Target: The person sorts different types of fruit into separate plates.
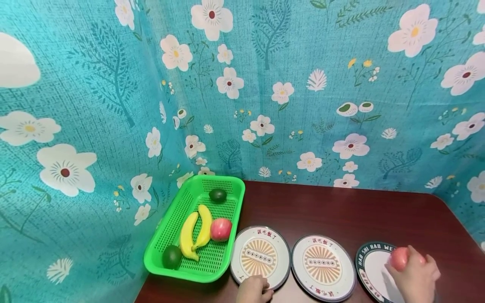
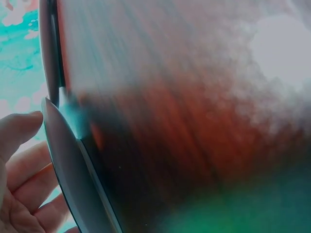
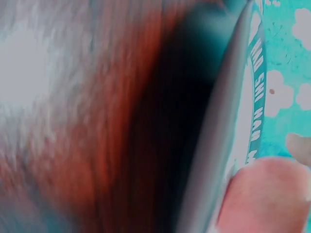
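My right hand (image 1: pixel 416 275) holds a round pink-red fruit (image 1: pixel 399 258) over the green-rimmed white plate (image 1: pixel 361 269) on the right. Lettering on that plate's rim (image 3: pixel 257 92) shows in the right wrist view. At the front edge of the left plate (image 1: pixel 265 240), which has a sunburst pattern, is my left hand (image 1: pixel 254 289). Its fingers (image 2: pixel 31 177) are loosely bent beside a plate's edge (image 2: pixel 68 165) in the left wrist view, with nothing seen in their hold. Between these two plates lies another sunburst plate (image 1: pixel 322 263).
A green basket (image 1: pixel 151 256) on the left contains two yellow bananas (image 1: pixel 186 235), two dark green avocado-like fruits (image 1: pixel 172 257) and another pink-red fruit (image 1: pixel 221 229). Everything stands on a dark red-brown table (image 1: pixel 303 206), with flowered turquoise cloth (image 1: pixel 288 139) behind and at the sides.
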The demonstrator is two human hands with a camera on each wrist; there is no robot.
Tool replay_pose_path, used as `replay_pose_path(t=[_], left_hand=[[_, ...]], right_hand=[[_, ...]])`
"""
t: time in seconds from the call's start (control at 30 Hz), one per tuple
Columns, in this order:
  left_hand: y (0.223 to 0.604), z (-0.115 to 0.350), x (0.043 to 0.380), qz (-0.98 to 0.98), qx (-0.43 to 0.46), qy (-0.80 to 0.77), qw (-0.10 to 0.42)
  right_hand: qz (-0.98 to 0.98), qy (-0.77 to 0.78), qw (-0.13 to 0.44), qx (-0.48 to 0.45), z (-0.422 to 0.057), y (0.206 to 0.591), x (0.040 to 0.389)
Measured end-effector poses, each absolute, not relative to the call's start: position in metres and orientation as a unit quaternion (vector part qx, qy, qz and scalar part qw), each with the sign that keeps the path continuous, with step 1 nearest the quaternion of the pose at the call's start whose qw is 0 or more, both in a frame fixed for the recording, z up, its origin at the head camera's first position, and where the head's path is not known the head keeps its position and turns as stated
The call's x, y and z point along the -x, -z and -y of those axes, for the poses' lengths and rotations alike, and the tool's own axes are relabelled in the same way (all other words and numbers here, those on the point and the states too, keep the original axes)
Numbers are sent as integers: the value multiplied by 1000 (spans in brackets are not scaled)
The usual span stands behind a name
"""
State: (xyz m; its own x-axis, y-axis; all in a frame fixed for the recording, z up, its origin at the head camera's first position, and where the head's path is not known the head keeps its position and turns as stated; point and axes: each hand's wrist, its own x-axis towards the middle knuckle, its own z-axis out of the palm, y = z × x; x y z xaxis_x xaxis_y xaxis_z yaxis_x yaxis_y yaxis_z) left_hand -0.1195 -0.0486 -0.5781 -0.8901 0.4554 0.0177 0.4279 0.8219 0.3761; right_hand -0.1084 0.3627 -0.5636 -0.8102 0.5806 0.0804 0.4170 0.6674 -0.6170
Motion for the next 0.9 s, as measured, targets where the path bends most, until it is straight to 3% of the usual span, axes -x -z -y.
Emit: replay_pose_path(t=[0.23, 0.4, 0.6, 0.8, 0.9], left_hand=[[574, 50, 119, -954, -236, -181, 30], [571, 51, 118, -953, -238, -185, 29], [570, 51, 117, -950, -248, -186, 28], [570, 51, 115, -948, -258, -185, 6], [571, 51, 115, -948, -257, -187, 9]], right_hand=[[903, -287, 269, 173, -331, 559, 103], [917, -252, 302, 59, -298, 569, 101], [940, -223, 255, -45, -245, 583, 94], [967, -202, 130, -89, -205, 592, 84], [969, -194, 103, -109, -194, 594, 80]])
